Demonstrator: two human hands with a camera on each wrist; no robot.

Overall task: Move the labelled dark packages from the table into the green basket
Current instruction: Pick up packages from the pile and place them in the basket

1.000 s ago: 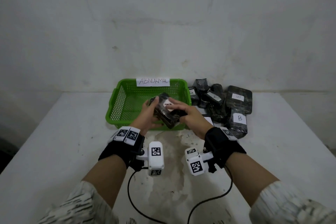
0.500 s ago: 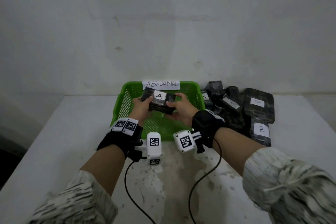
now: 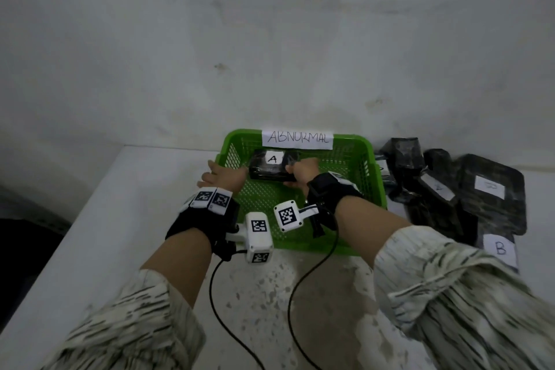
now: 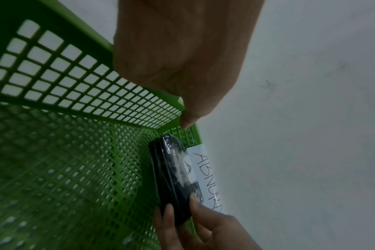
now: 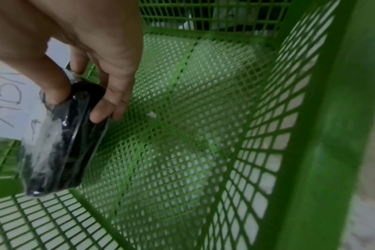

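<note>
A paper sign point(image 3: 297, 139) on the green basket's point(image 3: 379, 186) far rim reads "ABNORMAL". Inside the basket, a dark package point(image 3: 270, 168) bears "A"; right of the basket, another package's label point(image 3: 500, 249) reads "B".

The dark plastic-wrapped package labelled A point(image 3: 271, 166) sits level over the green basket's point(image 3: 372, 186) far end.

Stained white wall point(image 3: 270, 39) behind white table point(image 3: 105, 219)
</note>
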